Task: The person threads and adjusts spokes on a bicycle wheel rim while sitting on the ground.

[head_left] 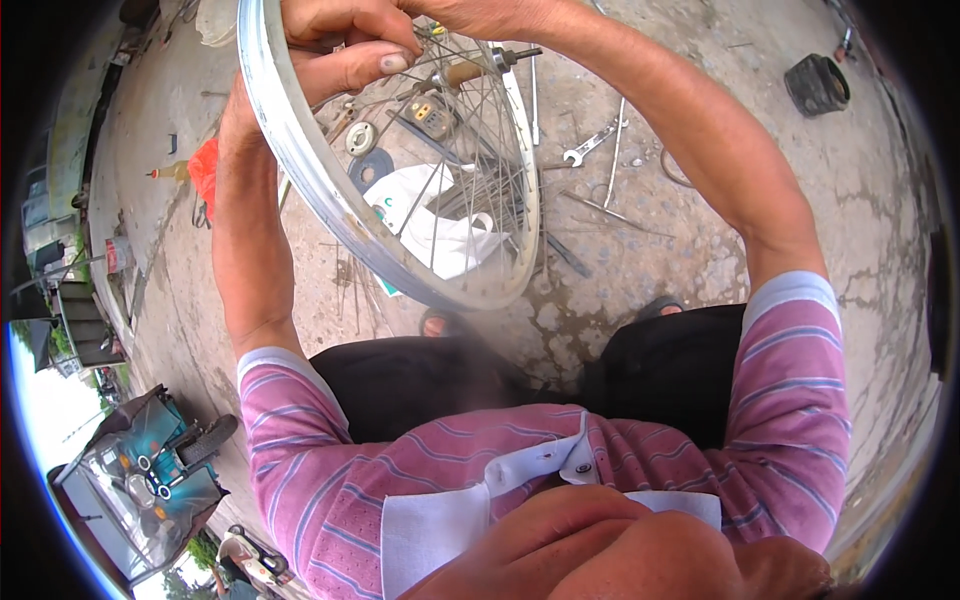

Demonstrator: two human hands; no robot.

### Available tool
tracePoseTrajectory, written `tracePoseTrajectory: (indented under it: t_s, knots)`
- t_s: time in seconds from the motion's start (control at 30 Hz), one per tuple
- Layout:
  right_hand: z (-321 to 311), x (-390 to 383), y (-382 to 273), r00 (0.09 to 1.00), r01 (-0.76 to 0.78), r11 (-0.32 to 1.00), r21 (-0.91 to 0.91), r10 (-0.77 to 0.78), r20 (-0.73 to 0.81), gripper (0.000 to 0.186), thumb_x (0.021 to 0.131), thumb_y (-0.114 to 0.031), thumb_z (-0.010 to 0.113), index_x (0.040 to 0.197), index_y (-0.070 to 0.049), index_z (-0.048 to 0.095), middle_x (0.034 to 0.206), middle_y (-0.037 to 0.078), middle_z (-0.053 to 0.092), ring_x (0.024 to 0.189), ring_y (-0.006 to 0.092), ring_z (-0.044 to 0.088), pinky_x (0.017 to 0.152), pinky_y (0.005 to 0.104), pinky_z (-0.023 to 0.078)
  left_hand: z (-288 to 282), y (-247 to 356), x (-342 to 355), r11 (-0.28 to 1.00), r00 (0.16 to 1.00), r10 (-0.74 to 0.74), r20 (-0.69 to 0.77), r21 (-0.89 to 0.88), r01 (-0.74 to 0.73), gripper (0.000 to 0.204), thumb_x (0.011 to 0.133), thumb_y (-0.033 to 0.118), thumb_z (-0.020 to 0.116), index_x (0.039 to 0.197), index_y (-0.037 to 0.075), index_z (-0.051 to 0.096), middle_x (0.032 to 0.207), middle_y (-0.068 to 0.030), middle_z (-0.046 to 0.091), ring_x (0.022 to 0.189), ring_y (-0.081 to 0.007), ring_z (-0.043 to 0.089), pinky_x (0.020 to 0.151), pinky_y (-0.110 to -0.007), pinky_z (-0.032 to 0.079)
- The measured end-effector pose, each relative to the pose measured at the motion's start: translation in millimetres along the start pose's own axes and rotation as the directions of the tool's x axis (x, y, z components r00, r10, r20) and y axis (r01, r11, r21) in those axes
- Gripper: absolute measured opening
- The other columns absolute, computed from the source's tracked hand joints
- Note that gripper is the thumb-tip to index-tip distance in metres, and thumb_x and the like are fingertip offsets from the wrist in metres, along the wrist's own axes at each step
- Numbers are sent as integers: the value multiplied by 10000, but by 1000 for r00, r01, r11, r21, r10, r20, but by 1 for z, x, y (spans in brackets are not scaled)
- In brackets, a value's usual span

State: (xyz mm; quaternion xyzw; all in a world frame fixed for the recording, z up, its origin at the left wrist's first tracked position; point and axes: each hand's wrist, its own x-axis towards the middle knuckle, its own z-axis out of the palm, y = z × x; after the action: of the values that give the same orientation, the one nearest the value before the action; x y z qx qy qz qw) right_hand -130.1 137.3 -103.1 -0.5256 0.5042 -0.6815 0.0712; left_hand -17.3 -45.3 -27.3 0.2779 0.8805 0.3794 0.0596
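A spoked bicycle wheel (300, 140) with a silver rim stands tilted in front of me. Its brown hub (465, 72) has a threaded axle sticking out. My left hand (345, 62) reaches in past the rim, thumb and fingers closed together on the wheel among the spokes; which spoke they touch is unclear. From the other side comes my right hand (465, 12), close to the left fingers at the upper edge. Its fingers are mostly cut off or hidden. Through the spokes a white plastic sheet (415, 195) shows on the ground, with loose spokes lying beside it.
On the concrete lie a wrench (590, 150), a T-shaped metal rod (605, 208), a grey disc (371, 168) and a yellowish block-like part (430, 117). A black container (815, 84) stands far right. A red bag (204, 168) is left; a three-wheeled vehicle (150, 480) is parked lower left.
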Motion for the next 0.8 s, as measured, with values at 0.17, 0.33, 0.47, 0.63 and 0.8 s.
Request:
tracePoseTrajectory:
  t_s: [0.17, 0.33, 0.47, 0.63, 0.8]
  knots:
    - [-5, -8, -11, 985, -161, 985, -62, 165, 61, 228, 1027, -210, 633, 932, -4, 661, 809, 52, 690, 744, 120, 638, 672, 292, 520, 6, 11, 0, 998, 998, 38, 53, 42, -40, 156, 896, 62, 761, 1016, -30, 722, 908, -56, 671, 788, -125, 624, 696, -252, 487]
    - [-24, -27, -12, 963, -266, 957, 114, 269, -16, 307, 1080, -295, 566, 965, -16, 622, 824, 63, 686, 742, 143, 659, 692, 308, 563, 23, 17, -8, 924, 972, 218, 84, -338, -178, 158, 897, 81, 770, 998, -25, 712, 895, -75, 661, 800, -178, 607, 708, -307, 472]
    - [-37, -40, -8, 944, -305, 912, 275, 328, -41, 306, 1092, -309, 538, 1015, -21, 605, 904, 85, 695, 796, 185, 703, 757, 351, 618, 31, 2, -32, 793, 959, 284, 26, -568, -219, 247, 877, 194, 777, 1006, -2, 698, 865, -115, 637, 816, -250, 619, 759, -402, 485]
    - [-38, -46, -24, 933, -330, 884, 332, 359, -30, 302, 1094, -311, 530, 1056, -19, 594, 921, 94, 704, 829, 208, 723, 777, 364, 628, 31, -11, -51, 738, 960, 280, 0, -640, -215, 312, 848, 233, 799, 1059, 36, 682, 881, -122, 633, 885, -293, 659, 817, -442, 495]
    - [-39, -45, -35, 918, -375, 884, 279, 396, -22, 310, 1084, -318, 550, 1049, -15, 602, 950, 107, 714, 825, 213, 728, 778, 370, 625, 29, -13, -51, 762, 968, 238, 79, -633, -136, 329, 830, 355, 756, 1027, 110, 657, 933, -55, 603, 924, -242, 637, 897, -443, 410]
